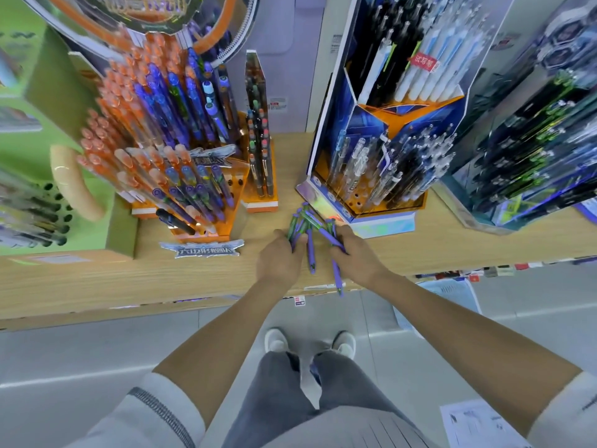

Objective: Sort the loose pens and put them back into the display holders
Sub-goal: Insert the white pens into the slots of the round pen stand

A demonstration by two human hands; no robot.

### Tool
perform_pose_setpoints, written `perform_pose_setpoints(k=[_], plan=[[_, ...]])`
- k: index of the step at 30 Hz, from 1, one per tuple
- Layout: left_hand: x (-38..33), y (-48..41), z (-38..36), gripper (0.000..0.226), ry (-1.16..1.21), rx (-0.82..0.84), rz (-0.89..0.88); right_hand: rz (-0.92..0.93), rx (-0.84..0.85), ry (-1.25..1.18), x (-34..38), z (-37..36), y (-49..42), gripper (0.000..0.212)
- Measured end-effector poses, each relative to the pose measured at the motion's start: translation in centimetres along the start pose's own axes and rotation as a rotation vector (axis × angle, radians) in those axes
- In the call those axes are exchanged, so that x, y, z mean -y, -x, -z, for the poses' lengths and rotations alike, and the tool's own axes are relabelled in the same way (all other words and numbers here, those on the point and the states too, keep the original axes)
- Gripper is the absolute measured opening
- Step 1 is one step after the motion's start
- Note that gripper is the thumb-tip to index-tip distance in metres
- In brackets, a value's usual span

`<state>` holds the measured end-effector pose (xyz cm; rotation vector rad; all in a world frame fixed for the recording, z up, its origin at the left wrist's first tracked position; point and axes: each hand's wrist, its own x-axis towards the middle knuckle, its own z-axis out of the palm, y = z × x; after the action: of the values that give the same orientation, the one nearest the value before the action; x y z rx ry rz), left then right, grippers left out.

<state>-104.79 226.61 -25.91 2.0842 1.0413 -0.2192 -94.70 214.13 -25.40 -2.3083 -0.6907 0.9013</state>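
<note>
A loose pile of purple-and-green pens [307, 226] lies on the wooden shelf [129, 279] between two display stands. My left hand [281, 260] curls its fingers round several of these pens at the pile's left side. Over on the right side of the pile, my right hand [355, 253] grips a few purple pens, and one pen [337, 276] sticks out past the shelf's front edge. The orange display holder [206, 202] on the left holds orange and purple pens, with some open holes in its front row. The blue display holder [381, 176] stands just behind the pile.
A narrow orange stand [260, 163] with dark pens sits behind the pile. A black-and-green pen display [529, 156] fills the right end of the shelf, and a green display [48, 189] the left. A loose sign plate [202, 248] lies on the shelf front.
</note>
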Motion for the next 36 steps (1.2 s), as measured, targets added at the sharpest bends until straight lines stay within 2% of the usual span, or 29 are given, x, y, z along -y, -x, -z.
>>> perform_pose_setpoints(k=[4, 7, 10, 13, 17, 22, 26, 29, 31, 33, 36], plan=[[-0.6, -0.2, -0.7, 0.027, -0.086, -0.021, -0.064, -0.018, -0.011, -0.052, -0.9, 0.0, 0.4, 0.015], [-1.0, -0.2, -1.1, 0.017, 0.029, -0.049, 0.009, -0.018, -0.013, -0.119, -1.1, 0.1, 0.5, 0.012], [-1.5, 0.0, -1.4, 0.026, 0.067, -0.06, 0.059, -0.032, -0.031, -0.2, -1.2, 0.4, 0.4, 0.005], [-1.8, 0.0, -1.7, 0.047, -0.009, -0.063, 0.082, -0.044, -0.02, -0.264, -1.6, 0.5, 0.4, 0.016], [-1.6, 0.0, -1.6, 0.027, -0.056, -0.079, 0.077, -0.052, 0.007, -0.385, -1.8, 0.7, 0.7, 0.032], [-0.6, 0.6, -0.6, 0.033, 0.027, -0.128, 0.111, -0.044, -0.005, -0.488, -0.9, 0.0, 0.0, 0.026], [0.7, 0.9, 0.1, 0.031, 0.053, -0.131, 0.1, -0.06, 0.08, -0.566, 0.8, -1.1, -0.7, 0.027], [1.1, 0.9, -0.2, 0.025, 0.016, -0.115, 0.066, -0.04, 0.023, -0.427, 1.0, -1.2, -1.1, 0.025], [0.9, 1.0, -0.6, 0.034, -0.019, -0.109, 0.057, -0.004, -0.01, -0.304, 0.6, -0.7, -0.8, 0.022], [0.7, 0.9, -0.9, 0.044, -0.077, -0.126, 0.065, -0.025, -0.006, -0.318, -0.1, -0.2, -0.1, 0.018], [0.8, 0.8, -1.1, 0.037, -0.096, -0.141, 0.084, -0.053, -0.012, -0.375, -1.0, 0.6, 1.0, 0.013]])
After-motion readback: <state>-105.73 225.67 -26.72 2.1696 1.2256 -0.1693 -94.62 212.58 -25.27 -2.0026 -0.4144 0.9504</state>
